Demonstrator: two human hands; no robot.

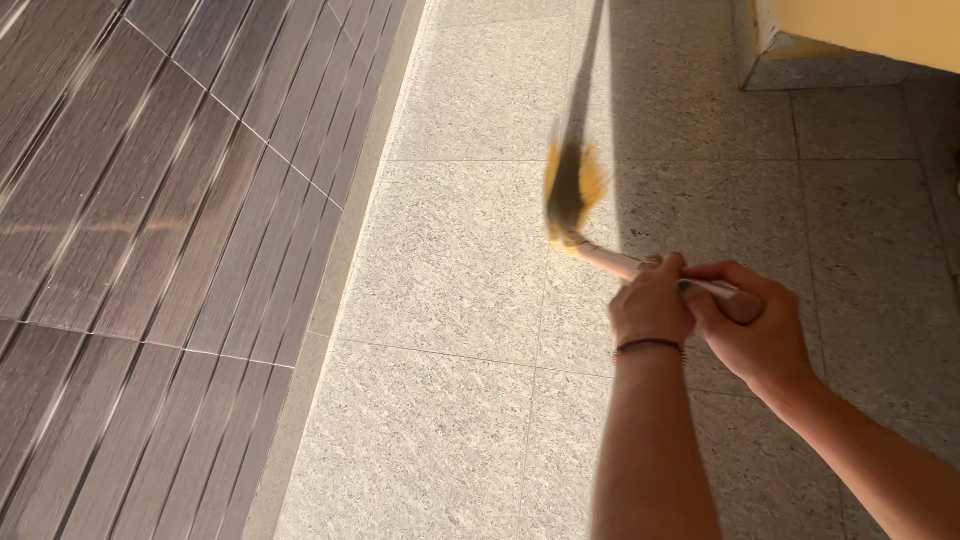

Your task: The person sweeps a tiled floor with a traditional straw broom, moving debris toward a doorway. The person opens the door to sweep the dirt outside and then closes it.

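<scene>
Nearest me are my two forearms, coming up from the bottom edge, a dark band on the left wrist. My left hand [651, 300] is closed round the broom handle [640, 268], and my right hand [752, 325] is closed over its near end, just behind and touching the left. The handle runs away up and to the left to the broom head [572, 192], a yellow bristle tuft blurred by motion, hanging over the stone floor [450, 260] beyond my hands; whether it touches the tiles I cannot tell. As for progress, I judge the sweeping to be in mid-stroke: I see no pile of dust or litter on the pale speckled tiles, so how much is swept and how much is left cannot be read here. The floor is large grey tiles in strong sun. On the left runs dark brown ribbed decking [150, 250], and a yellow wall base [840, 40] sits at top right.
</scene>
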